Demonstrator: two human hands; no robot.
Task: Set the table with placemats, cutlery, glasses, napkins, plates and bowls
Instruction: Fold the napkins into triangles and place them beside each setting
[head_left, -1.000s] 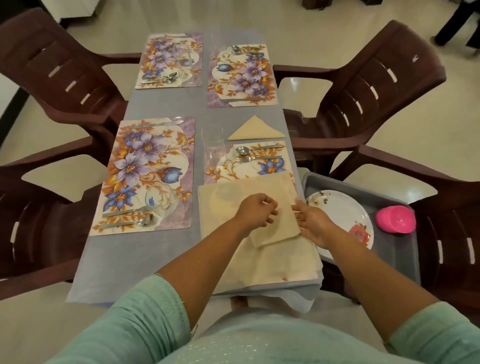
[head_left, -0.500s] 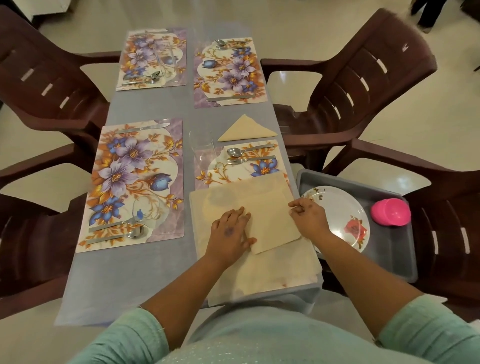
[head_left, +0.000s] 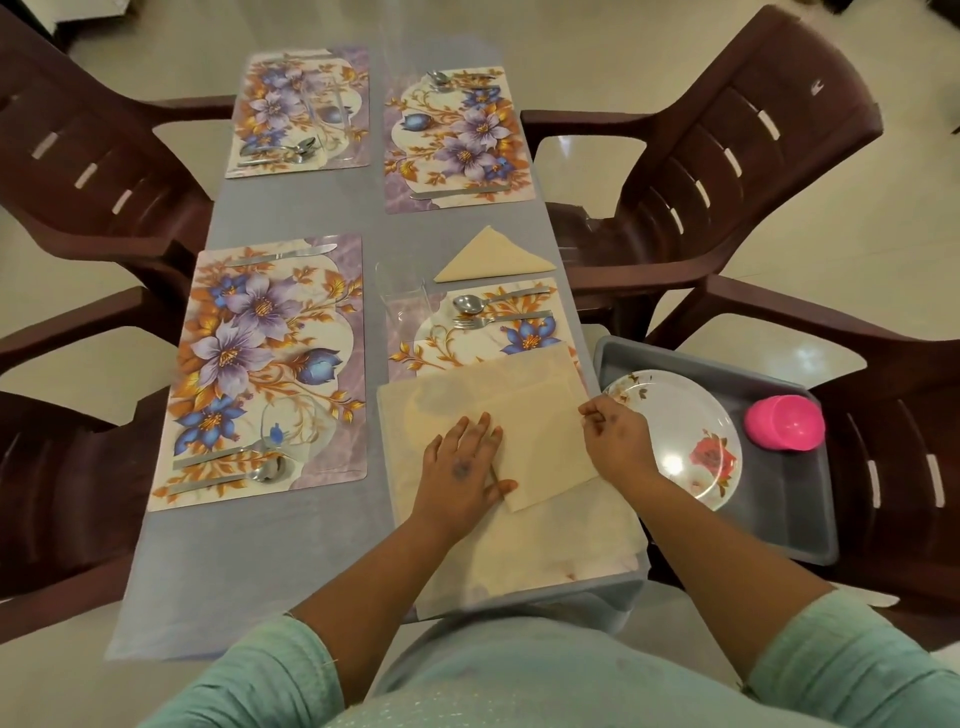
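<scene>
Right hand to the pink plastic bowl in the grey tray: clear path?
Probably yes. The right hand pinches the cream cloth napkin beside the grey tray; only the floral plate lies before the pink plastic bowl.

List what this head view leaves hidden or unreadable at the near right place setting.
- Near right placemat: its near half lies under the cream napkins.
- Napkin count: the layers merge.
- Right hand: fingers curl at the folded napkin edge, the pinch itself unseen.
- Drinking glass: clear, its outline faint.

The cream napkin stack (head_left: 519, 545) hides much of the near right placemat (head_left: 467, 343).
</scene>
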